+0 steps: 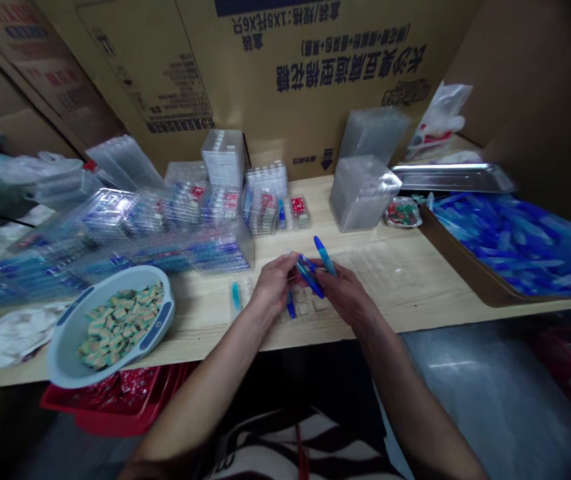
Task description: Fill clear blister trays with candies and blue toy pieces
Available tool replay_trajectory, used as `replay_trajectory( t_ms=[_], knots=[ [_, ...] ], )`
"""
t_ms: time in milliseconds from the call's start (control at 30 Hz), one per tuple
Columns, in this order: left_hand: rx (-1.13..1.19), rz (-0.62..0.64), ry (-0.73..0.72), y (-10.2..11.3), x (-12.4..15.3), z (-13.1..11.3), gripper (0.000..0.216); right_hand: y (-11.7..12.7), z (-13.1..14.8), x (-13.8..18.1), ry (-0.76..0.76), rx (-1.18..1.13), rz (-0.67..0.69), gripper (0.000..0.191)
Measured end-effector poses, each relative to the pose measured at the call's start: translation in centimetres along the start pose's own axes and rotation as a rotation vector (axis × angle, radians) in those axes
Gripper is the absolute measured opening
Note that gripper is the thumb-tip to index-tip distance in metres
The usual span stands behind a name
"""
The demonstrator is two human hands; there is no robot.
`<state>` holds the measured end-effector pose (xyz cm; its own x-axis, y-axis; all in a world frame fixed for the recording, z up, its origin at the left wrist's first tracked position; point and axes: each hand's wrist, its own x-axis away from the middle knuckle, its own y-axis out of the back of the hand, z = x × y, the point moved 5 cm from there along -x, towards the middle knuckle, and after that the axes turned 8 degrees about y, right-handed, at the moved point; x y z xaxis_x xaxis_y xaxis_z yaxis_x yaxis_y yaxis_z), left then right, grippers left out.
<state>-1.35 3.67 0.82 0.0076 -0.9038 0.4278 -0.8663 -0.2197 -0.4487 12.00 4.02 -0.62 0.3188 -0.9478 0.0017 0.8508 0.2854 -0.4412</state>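
Note:
My left hand and my right hand meet above the pale wooden table. Between their fingers are two translucent blue plastic tubes. One tube lies across both hands, and the other sticks up from my right hand. A thinner blue piece hangs just below my left hand. Beneath my hands lies a clear plastic blister tray. A light blue tube rests on the table to the left of my left hand.
A brown tray heaped with blue tubes stands at right, behind it a steel tray. Stacked clear blister packs fill the back left. A grey bowl holds wrapped sweets. Cardboard boxes form the back wall.

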Motion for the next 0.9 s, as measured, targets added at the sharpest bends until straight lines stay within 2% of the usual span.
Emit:
replay_trajectory(
  t_ms=[133,267,367,433,567,633,767,900],
  knots=[
    [0.038,-0.08,0.052,0.5,0.0,-0.9,0.022,1.0,-0.1,-0.1,0.029,0.088,-0.06,0.046],
    [0.024,-0.097,0.076,0.7,0.1,-1.6,0.016,1.9,0.1,0.2,0.083,0.152,-0.093,0.043],
    [-0.028,-0.108,0.069,0.9,-0.2,-2.0,0.018,3.2,1.2,0.6,0.095,0.162,-0.11,0.042],
    [-0.098,-0.11,0.055,0.6,-0.7,-2.2,0.022,5.0,2.8,1.2,0.103,0.181,-0.151,0.046],
    [-0.284,-0.035,0.027,-1.9,-2.1,-1.8,0.025,10.2,7.5,3.3,0.205,0.188,-0.364,0.054],
    [-0.364,0.009,0.025,-4.0,-3.0,-0.9,0.024,12.2,9.2,4.5,0.258,0.195,-0.445,0.046],
    [-0.563,0.0,-0.045,-7.6,-5.0,0.7,0.019,13.2,9.6,5.8,0.267,0.277,-0.454,0.032],
    [-0.921,-0.12,-0.172,-8.4,-6.6,1.4,0.027,13.3,8.6,6.1,0.282,0.387,-0.455,0.035]
  ],
)
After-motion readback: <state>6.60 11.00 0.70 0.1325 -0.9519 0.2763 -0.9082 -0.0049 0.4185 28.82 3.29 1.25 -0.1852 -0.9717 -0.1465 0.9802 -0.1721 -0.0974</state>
